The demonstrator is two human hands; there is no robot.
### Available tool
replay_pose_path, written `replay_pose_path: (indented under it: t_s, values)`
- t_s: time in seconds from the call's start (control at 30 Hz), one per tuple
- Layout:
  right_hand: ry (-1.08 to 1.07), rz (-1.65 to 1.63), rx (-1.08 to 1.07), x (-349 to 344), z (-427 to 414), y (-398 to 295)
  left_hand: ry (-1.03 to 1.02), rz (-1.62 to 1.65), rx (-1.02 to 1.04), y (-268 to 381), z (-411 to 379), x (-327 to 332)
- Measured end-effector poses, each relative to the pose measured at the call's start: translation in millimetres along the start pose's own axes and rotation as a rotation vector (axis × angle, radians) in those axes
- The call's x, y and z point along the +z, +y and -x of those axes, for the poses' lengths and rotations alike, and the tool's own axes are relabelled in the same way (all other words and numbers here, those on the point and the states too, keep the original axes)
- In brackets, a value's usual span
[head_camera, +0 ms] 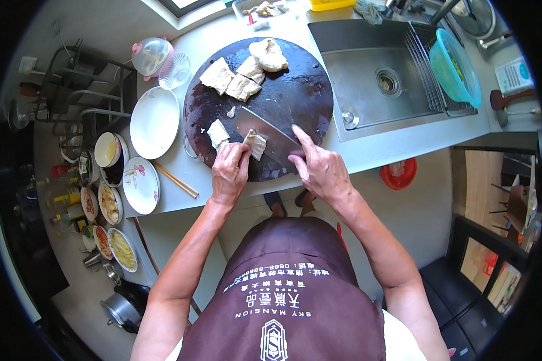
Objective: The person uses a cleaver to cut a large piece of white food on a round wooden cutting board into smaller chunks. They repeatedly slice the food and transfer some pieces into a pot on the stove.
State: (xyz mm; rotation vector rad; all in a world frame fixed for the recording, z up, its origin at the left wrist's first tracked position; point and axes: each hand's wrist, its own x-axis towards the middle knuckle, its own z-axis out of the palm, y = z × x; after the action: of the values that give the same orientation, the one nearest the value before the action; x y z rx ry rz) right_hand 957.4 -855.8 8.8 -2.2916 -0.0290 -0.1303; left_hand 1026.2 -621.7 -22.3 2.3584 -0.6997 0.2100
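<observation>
A round dark cutting board (pixel 298 90) lies on the counter. My right hand (pixel 320 167) grips a cleaver (pixel 271 131) by its blade end near the handle, which the hand hides; the blade slants up to the left over the board. With its fingertips my left hand (pixel 230 169) pinches a small pale piece of food, perhaps meat (pixel 255 144), beside the blade. Another pale piece (pixel 217 134) lies just above the left hand's knuckles. Several larger pale chunks (pixel 217 76) rest at the board's far side, the thickest one (pixel 268 55) at the top.
Right of the board is a steel sink (pixel 366 81) with a wire rack and a turquoise basin (pixel 454 67). On the left stand white plates (pixel 154 122), wooden chopsticks (pixel 176 179) and several dishes of food. A red bucket (pixel 398 173) sits below the counter.
</observation>
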Motion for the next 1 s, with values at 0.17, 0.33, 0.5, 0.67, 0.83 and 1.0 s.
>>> replay_pose_path:
  t_s: [0.17, 0.33, 0.5, 0.67, 0.83, 1.0]
  values:
    - [-0.038, 0.120, -0.059, -1.7, 10.8, -5.8, 0.065, 0.110, 0.109, 13.1, 5.2, 4.8]
    - [-0.071, 0.192, -0.067, -3.2, 11.8, -11.7, 0.050, 0.125, 0.121, 10.7, 9.9, 11.4]
    - [-0.194, 0.227, -0.028, -13.2, 13.6, -25.6, 0.085, 0.155, 0.149, 2.8, 13.1, 15.2]
    - [-0.218, 0.232, -0.045, -14.7, 22.8, -26.5, 0.058, 0.175, 0.117, -4.3, 16.8, 16.8]
    - [-0.221, 0.221, -0.086, -15.7, 26.2, -25.2, 0.048, 0.174, 0.113, 0.2, 9.9, 7.4]
    - [-0.249, 0.243, -0.094, -17.3, 23.3, -27.1, 0.047, 0.196, 0.183, -5.5, 7.1, 4.3]
